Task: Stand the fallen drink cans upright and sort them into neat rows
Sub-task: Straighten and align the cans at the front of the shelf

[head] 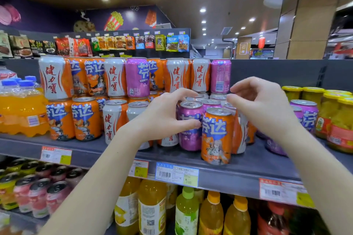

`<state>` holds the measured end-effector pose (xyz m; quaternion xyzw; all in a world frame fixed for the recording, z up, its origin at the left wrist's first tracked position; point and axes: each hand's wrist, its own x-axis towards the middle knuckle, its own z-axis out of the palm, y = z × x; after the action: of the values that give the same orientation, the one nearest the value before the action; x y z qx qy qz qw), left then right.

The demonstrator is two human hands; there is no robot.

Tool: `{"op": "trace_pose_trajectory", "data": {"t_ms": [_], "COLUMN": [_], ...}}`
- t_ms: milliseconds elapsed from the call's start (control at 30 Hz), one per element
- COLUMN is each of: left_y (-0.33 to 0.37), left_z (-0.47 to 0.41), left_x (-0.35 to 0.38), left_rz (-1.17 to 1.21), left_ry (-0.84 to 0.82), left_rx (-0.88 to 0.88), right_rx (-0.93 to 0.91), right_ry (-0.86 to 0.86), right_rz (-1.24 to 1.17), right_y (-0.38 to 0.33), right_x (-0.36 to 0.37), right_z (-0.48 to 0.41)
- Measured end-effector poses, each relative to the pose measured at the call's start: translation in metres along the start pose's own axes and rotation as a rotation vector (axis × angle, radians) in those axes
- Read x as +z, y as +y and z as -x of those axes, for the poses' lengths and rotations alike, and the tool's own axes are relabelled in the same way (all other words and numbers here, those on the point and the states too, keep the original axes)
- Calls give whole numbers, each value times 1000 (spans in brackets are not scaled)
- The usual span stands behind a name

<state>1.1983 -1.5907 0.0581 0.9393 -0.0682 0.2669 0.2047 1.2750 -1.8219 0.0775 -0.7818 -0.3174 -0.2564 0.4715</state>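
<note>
Orange, purple and white drink cans stand on the grey shelf (238, 172), some stacked two high at the back. In front stands an orange can (217, 135), with an upright purple can (190, 131) just left of it. My left hand (166, 114) is curved beside that purple can, thumb against its front and fingers spread above its top. My right hand (261, 105) hovers open above the cans behind the orange one and holds nothing. Another purple can (274, 147) seems to lie on its side beneath my right forearm, partly hidden.
A shrink-wrapped pack of orange soda bottles (21, 114) fills the shelf's left end. Yellow-lidded jars (336, 120) crowd the right end. Price tags (176, 173) hang on the shelf edge. Bottles (152, 208) and cans (38, 192) fill the shelf below.
</note>
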Motion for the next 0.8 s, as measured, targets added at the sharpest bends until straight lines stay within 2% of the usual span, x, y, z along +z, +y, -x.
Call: {"op": "trace_pose_trajectory", "data": {"t_ms": [67, 200, 333, 567, 800], "left_y": [1, -1, -5, -10, -10], "left_z": [0, -1, 0, -1, -3], "left_x": [-2, -9, -13, -9, -11], "left_rz": [54, 151, 227, 308, 341], "left_ry": [38, 126, 171, 242, 312], "left_rx": [24, 62, 84, 98, 76], "right_rx": [10, 107, 107, 144, 210], "right_ry": [-124, -495, -668, -646, -532], "right_rz": [87, 318, 637, 718, 448], "right_y": [-1, -6, -10, -8, -5], "right_x": [1, 13, 30, 42, 39], "right_z": [-25, -62, -83, -88, -71]}}
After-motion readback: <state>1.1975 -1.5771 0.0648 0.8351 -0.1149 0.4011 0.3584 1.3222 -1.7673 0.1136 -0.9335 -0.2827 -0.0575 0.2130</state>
